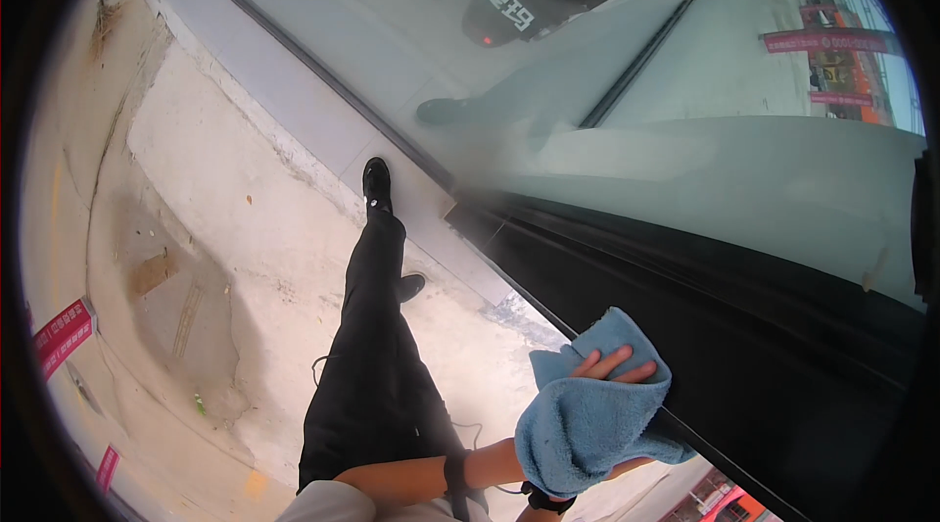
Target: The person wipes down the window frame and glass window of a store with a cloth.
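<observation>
A blue terry towel (578,419) is bunched between my two hands at the lower right, in front of a black panel. My left hand (617,365) is mostly wrapped in the cloth. Several of its fingertips stick out over a fold, bent against it. Beneath the towel's lower edge shows part of my right hand (627,468), closed against the cloth, with most of its fingers hidden. Dark bands circle both wrists. The towel's top corner overlaps the panel's edge; whether it touches there I cannot tell.
A large glass pane (627,160) above the black panel (783,326) reflects a scooter and red banners. A pale stone ledge (284,81) runs along its foot. My black shoe (376,179) stands beside it on concrete ground (245,228). A thin cord hangs by my legs.
</observation>
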{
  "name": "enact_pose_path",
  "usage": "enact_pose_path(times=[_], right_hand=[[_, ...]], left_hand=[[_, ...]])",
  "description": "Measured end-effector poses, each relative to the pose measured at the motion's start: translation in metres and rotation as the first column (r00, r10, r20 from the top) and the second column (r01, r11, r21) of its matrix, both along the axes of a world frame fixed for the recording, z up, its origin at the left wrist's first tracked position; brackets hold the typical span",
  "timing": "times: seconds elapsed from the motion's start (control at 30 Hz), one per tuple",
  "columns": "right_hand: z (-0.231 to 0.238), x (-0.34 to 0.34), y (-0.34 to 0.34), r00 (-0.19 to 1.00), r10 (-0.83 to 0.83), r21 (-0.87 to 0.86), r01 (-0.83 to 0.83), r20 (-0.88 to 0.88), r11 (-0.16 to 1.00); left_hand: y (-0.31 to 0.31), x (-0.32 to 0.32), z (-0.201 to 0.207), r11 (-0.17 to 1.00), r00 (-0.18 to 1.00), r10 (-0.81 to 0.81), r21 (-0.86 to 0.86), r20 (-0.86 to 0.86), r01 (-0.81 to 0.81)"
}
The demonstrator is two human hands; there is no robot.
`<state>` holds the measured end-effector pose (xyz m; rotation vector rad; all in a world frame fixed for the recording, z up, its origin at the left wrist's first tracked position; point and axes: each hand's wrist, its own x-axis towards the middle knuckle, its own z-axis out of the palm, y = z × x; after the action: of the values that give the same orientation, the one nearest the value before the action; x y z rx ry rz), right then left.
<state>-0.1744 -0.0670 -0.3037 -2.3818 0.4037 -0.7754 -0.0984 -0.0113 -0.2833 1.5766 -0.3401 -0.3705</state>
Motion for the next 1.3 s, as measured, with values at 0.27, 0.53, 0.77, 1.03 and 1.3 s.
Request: enact_pose_path(times=[0.27, 0.53, 0.77, 1.03, 1.3], right_hand=[[0.103, 0.02, 0.016, 0.97, 0.016, 0.037, -0.026, 0.243, 0.999], [0.147, 0.035, 0.044, 0.918, 0.034, 0.107, -0.082, 0.395, 0.991], [0.219, 0.124, 0.103, 0.794, 0.079, 0.217, -0.259, 0.603, 0.941], [0.41, 0.344, 0.16, 0.611, 0.279, -0.378, 0.036, 0.741, 0.925], [0.336, 0.414, 0.199, 0.771, -0.091, -0.517, 0.504, 0.63, 0.692]], left_hand=[[0.078, -0.042, 0.037, 0.899, 0.976, -0.219, -0.393, -0.017, 0.195], [0.137, -0.007, 0.041, 0.893, 0.933, -0.203, -0.447, -0.298, 0.052], [0.176, 0.133, 0.171, 0.78, 0.942, 0.325, -0.588, 0.085, -0.216], [0.256, 0.363, 0.4, 0.638, -0.019, 0.711, -0.657, 0.703, -0.402], [0.313, 0.475, 0.373, 0.706, -0.207, 0.368, -0.418, 0.906, -0.572]])
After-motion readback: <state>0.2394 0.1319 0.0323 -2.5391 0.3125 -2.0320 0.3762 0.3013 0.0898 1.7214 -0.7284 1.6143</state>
